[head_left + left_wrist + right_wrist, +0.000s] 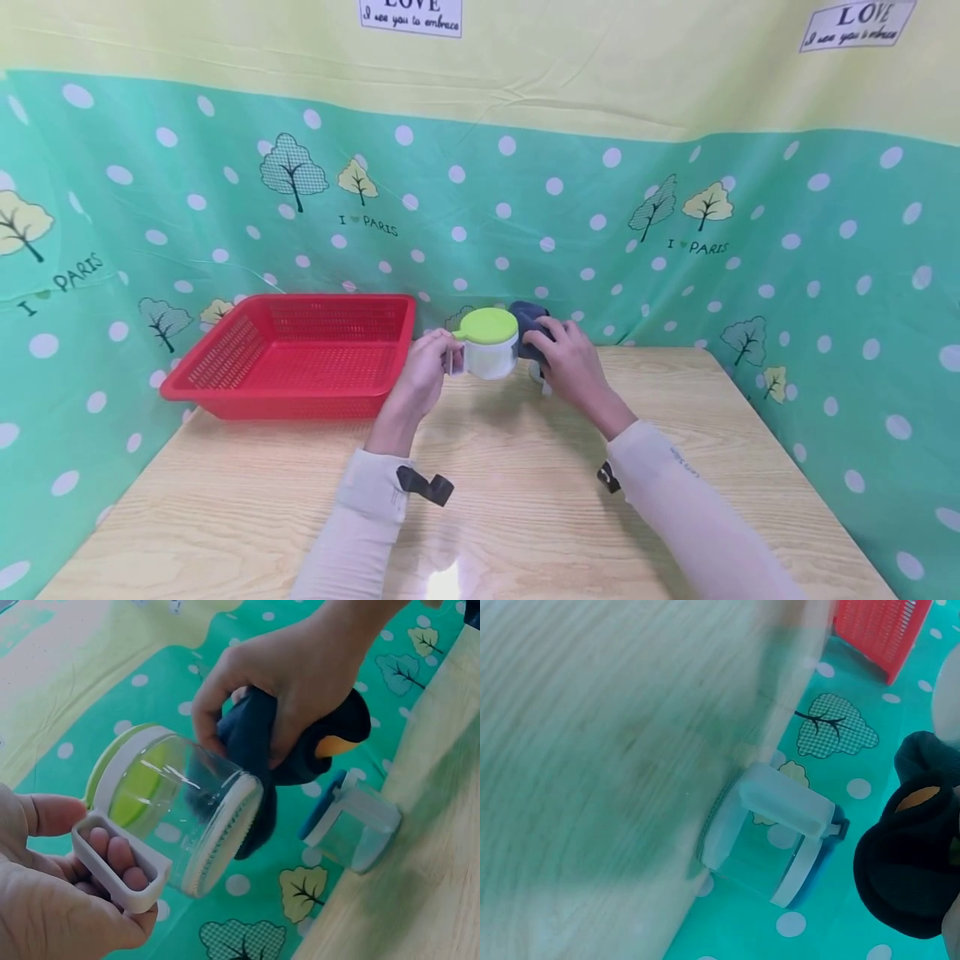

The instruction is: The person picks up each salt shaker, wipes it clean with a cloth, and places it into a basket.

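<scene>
My left hand [426,368] grips the white handle [124,862] of a clear storage jar [491,360] and holds it up over the table. The jar has a light green lid [489,326], and its ribbed white base is tilted toward my right hand in the left wrist view. My right hand [573,364] holds a bunched dark navy cloth [251,742] with a patch of orange showing. The cloth lies against the jar's side near the base. Beyond my right hand, a second clear jar [769,836] with a white handle and dark blue lid stands on the table.
A red perforated plastic basket [300,403] stands at the back left of the wooden table [510,517]. Behind the table hangs a green and yellow curtain [480,192] with dots and trees. Black straps [425,485] sit around both wrists.
</scene>
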Motion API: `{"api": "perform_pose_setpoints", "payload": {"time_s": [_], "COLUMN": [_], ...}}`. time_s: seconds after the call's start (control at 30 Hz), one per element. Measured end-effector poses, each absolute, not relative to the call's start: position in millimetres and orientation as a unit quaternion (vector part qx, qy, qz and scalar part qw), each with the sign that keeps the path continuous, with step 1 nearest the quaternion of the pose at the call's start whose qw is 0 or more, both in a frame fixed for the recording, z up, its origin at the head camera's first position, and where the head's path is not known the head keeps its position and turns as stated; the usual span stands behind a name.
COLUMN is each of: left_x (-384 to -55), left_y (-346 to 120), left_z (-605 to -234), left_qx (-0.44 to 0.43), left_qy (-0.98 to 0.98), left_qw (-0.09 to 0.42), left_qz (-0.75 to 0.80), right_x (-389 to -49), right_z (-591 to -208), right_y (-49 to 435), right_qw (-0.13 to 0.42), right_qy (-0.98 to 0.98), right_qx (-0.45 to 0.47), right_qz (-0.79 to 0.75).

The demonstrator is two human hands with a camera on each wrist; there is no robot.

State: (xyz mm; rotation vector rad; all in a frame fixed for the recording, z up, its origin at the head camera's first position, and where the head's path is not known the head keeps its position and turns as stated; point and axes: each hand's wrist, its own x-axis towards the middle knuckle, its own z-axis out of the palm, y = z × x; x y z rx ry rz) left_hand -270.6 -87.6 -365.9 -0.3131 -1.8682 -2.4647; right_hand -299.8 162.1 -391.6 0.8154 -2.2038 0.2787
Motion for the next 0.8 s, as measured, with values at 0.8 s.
{"api": "perform_pose_setpoints", "payload": {"time_s": [0.8], "left_x": [-280.1], "left_y": [-89.6], "left_z": [-379.6], "left_qx": [-0.065], "left_qy": [-0.618], "left_qw": [0.022], "left_qz": [-0.783], "right_x": [-298.0], "right_z": [-372.6], "right_y": [163.1], "right_qw": [0.418], "right_qy": [-0.841], "right_qx": [0.328], "right_qz": [0.105]}}
